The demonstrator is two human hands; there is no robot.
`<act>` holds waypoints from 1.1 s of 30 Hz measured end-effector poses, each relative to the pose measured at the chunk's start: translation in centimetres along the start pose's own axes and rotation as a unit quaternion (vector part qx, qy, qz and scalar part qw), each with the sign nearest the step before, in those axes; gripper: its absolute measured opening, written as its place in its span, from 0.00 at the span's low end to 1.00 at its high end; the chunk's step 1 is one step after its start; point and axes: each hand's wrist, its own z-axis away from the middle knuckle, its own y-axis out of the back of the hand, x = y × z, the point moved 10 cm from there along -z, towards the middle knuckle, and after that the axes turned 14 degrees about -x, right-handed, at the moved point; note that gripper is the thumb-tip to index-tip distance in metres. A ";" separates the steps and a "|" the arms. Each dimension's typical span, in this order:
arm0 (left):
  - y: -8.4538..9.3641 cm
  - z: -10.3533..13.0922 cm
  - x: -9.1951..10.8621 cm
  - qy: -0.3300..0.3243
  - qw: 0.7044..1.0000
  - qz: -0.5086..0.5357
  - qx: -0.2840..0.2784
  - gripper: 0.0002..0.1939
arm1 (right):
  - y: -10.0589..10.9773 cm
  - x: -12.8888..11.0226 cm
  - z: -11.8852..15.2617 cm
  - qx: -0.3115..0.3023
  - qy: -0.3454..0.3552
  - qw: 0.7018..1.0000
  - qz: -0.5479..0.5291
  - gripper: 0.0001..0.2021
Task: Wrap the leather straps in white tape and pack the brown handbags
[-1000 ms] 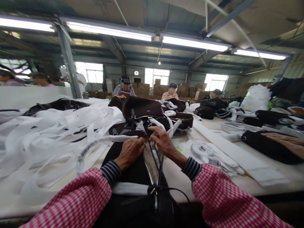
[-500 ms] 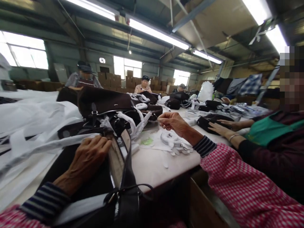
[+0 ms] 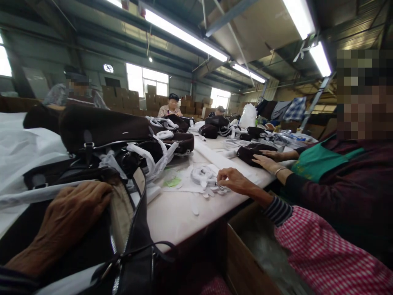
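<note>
- The left hand (image 3: 76, 209) lies at near left with its fingers curled over the edge of the open bag (image 3: 143, 227), probably to keep the mouth steady; whether it grips or only presses, I cannot tell.
- That bag is one dark piece at the near left, its zip parted into two rows of teeth, with pale lining (image 3: 121, 205) showing between them.
- The right hand (image 3: 235, 180) is well apart from the bag, near the table's right edge, fingers bent and narrow; I cannot tell whether they pinch anything.
- Just left of those fingertips sits one coil of white-wrapped strap (image 3: 201, 174), with one green scrap (image 3: 173, 182) farther left. The wrapping looks meant to guard against scratches.
- Beyond the open bag, brown bags (image 3: 101, 123) are heaped together, perhaps to save table room; they overlap too much to count.
- One co-worker (image 3: 322, 162) at right has two hands (image 3: 267, 164) laid flat on one dark bag (image 3: 245, 152).
- Three people (image 3: 168, 110) are at the far side, below one wall clock (image 3: 108, 68).
</note>
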 end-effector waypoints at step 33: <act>0.6 0.4 0.1 0.008 0.999 -0.021 0.040 0.13 | -5.9 -7.7 0.9 -0.066 0.015 0.996 0.058 0.04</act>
